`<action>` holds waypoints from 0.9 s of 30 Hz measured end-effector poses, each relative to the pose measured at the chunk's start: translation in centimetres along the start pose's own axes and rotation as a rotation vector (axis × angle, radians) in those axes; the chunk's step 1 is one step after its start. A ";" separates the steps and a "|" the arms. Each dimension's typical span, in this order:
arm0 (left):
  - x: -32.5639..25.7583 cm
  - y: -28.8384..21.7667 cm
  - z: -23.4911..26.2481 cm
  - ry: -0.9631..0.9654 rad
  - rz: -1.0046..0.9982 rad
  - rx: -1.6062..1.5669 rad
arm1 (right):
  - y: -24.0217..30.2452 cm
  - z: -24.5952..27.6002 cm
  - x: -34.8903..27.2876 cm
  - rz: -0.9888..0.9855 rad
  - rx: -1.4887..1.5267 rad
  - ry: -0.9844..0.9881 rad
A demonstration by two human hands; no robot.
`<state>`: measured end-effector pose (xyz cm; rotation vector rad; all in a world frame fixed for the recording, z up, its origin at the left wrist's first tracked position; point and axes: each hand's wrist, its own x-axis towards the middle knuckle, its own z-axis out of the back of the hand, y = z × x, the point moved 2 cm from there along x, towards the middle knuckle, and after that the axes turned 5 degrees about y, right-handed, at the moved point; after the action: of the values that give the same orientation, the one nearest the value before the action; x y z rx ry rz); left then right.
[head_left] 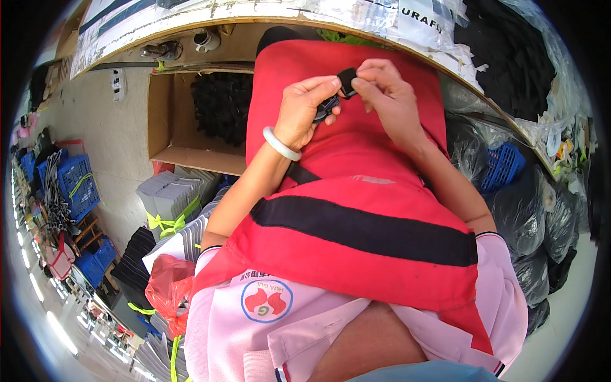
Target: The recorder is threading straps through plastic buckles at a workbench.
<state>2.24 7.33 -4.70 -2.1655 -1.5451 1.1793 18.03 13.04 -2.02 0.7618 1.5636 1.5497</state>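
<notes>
Above my lap, my left hand [300, 109] is closed, its thumb and forefinger pinching one edge of a small black fabric strip [347, 83]. Under that thumb, the curled fingers also hold a dark, shiny piece [326, 108], perhaps part of the same item; its exact kind is unclear. My right hand [390, 99] pinches the strip's other edge between thumb and fingertips. A white bangle [280, 144] circles my left wrist. Beneath both hands spreads a red apron [356, 153] with a black band.
An open cardboard box [167, 118] with a pile of black pieces stands left of my lap. The worktable edge [254, 19] crosses ahead, with black fabric [509, 57] at its right. Stacked grey pieces [172, 194] and a red bag [168, 290] lie left; plastic bags [522, 216] crowd the right.
</notes>
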 end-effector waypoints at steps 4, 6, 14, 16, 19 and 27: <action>-0.4 -1.1 -0.7 -0.087 -0.190 0.129 | 4.0 0.8 -0.3 0.299 -0.155 0.002; -0.6 -1.5 -0.6 -0.140 -0.267 0.267 | 4.8 1.2 -0.1 0.115 -0.171 0.032; -1.8 -1.1 -1.3 -0.062 -0.428 0.520 | 2.4 1.1 0.0 -0.420 -0.014 0.232; -1.8 -1.3 -1.4 -0.026 -0.483 0.546 | 1.9 0.9 0.2 -0.431 0.073 0.201; -2.1 -2.0 -0.9 0.027 -0.544 0.676 | 1.7 1.1 0.5 -0.334 0.290 0.070; -3.8 -2.5 -1.3 0.147 -0.637 0.816 | 2.1 1.6 0.1 -0.318 0.063 0.325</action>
<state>0.97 5.44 -0.57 -1.0979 -1.2246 1.1069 19.06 14.10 0.10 0.2800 1.8728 1.4408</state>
